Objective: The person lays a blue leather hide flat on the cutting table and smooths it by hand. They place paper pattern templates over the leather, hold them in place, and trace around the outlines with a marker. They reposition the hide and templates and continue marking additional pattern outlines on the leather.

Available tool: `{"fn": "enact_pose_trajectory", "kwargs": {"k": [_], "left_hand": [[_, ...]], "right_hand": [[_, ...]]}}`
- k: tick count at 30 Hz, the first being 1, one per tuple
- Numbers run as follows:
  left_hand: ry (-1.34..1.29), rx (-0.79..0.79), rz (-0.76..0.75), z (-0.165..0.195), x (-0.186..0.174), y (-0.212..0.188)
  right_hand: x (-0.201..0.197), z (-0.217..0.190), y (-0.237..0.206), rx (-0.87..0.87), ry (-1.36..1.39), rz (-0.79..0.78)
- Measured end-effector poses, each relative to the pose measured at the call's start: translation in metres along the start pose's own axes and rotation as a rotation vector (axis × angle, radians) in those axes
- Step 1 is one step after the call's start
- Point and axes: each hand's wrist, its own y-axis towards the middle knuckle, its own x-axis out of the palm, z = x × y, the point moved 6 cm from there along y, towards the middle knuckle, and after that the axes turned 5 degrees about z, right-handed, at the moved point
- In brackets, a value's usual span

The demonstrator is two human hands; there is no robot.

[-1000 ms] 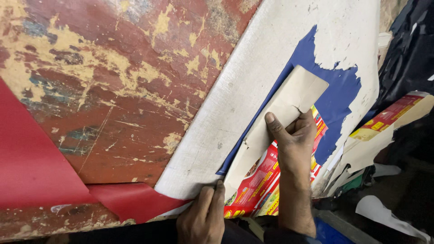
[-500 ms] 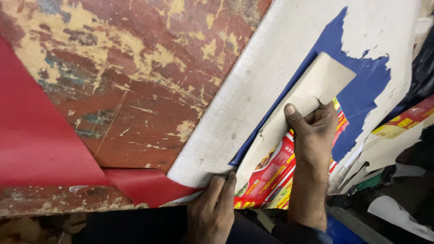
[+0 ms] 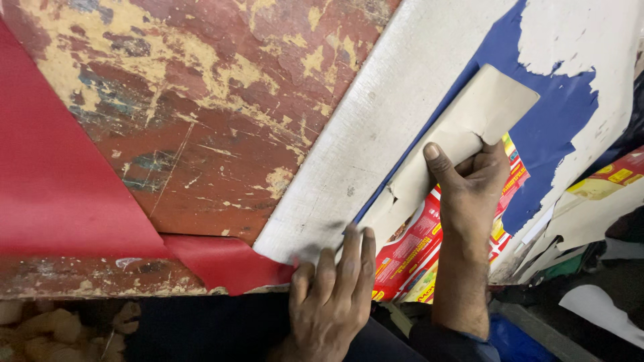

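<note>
Fingers of the right hand (image 3: 473, 184) pinch a beige card sheet (image 3: 463, 127) at two o'clock, half peeled off the blue-and-white board (image 3: 402, 100); left hand (image 3: 332, 288) (fingers flat, holding nothing) presses the board's edge at six

Lighting: even and soft, coming from above; you are getting no glare off the worn tabletop (image 3: 201, 134). Shadows: darkening under its near edge and far-right corner. Focus: staying sharp centrally; your view is softening slightly toward the picture's lower corners.
</note>
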Motion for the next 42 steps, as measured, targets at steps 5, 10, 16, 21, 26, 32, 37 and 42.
{"fn": "enact_pose_trajectory", "kwargs": {"k": [5, 10, 16, 21, 26, 32, 37, 42], "left_hand": [[0.270, 0.277, -0.359, 0.031, 0.018, 0.039], [0.530, 0.417, -0.450, 0.050, 0.027, 0.074], [0.723, 0.521, -0.469, 0.066, 0.034, 0.068], [0.736, 0.587, -0.609, 0.067, 0.052, 0.060], [0.874, 0.709, -0.371, 0.081, 0.050, 0.060], [1.018, 0.703, -0.563, 0.108, 0.066, 0.063], [0.920, 0.671, -0.787, 0.114, 0.077, 0.067], [0.824, 0.636, -0.769, 0.100, 0.086, 0.069]], "right_hand": [[-0.006, 0.009, 0.005, 0.046, 0.014, -0.031], [0.001, 0.016, 0.021, -0.052, 0.076, -0.126], [0.002, 0.022, 0.001, 0.093, 0.507, -0.064], [-0.035, 0.016, -0.090, -0.076, 0.252, -0.025], [-0.147, 0.102, -0.199, -0.176, -0.230, 0.444], [-0.273, 0.292, -0.330, 0.376, 0.103, 1.124], [-0.246, 0.357, -0.340, 0.393, 1.024, 0.980], [-0.229, 0.267, -0.319, 0.062, 0.140, 0.912]]}}
